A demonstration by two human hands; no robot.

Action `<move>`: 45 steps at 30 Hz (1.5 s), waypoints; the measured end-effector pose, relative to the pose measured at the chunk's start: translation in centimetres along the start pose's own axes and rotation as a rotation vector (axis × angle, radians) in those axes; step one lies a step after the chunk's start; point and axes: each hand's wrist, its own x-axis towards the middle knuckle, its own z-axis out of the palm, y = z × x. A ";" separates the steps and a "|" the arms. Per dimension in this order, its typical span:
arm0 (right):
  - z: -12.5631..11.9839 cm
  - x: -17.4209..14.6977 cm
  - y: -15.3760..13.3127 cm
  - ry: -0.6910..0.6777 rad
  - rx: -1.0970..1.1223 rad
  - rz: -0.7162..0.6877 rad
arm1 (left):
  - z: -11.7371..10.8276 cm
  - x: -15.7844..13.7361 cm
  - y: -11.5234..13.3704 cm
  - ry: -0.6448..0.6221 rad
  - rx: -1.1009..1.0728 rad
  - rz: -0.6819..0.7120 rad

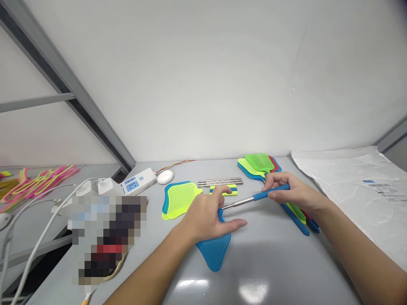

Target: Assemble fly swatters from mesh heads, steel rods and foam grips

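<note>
In my right hand [284, 190] is the blue handle [265, 194] of a fly swatter, pinched between thumb and fingers. Its metal rod [237, 203] slants left to the neck of the blue mesh head [214, 252], which hangs low over the grey table. My left hand [208, 212] is beside that neck, thumb and index finger spread apart; its other fingers are mostly hidden. Beyond the left hand lie a yellow mesh head [182, 201] and a blue one [166, 199] under it. Several metal rods [219, 182] and yellow and blue handles [233, 189] lie behind.
Assembled swatters in several colours, with a green head [259, 163] on top, lie behind and under my right hand. A white plastic bag [349, 186] covers the right side. At left are a power strip [140, 181], a round white device [165, 177], cables and a blurred item [111, 237].
</note>
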 end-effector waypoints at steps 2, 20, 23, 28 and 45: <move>-0.3 0.1 0.2 -0.012 0.007 0.026 | 0.1 -0.1 0.0 0.004 0.010 0.025; 2.2 1.6 0.5 0.176 0.528 -0.052 | 1.1 -0.2 0.4 -0.038 -0.006 0.075; 3.2 2.0 0.8 0.216 0.556 -0.039 | 1.1 -0.2 0.3 -0.052 -0.009 0.074; 4.9 2.3 1.0 0.235 0.548 -0.051 | 1.0 -0.1 0.5 -0.084 -0.019 0.067; 5.2 2.2 1.1 0.257 0.519 -0.053 | 1.1 0.0 0.5 -0.106 -0.040 0.028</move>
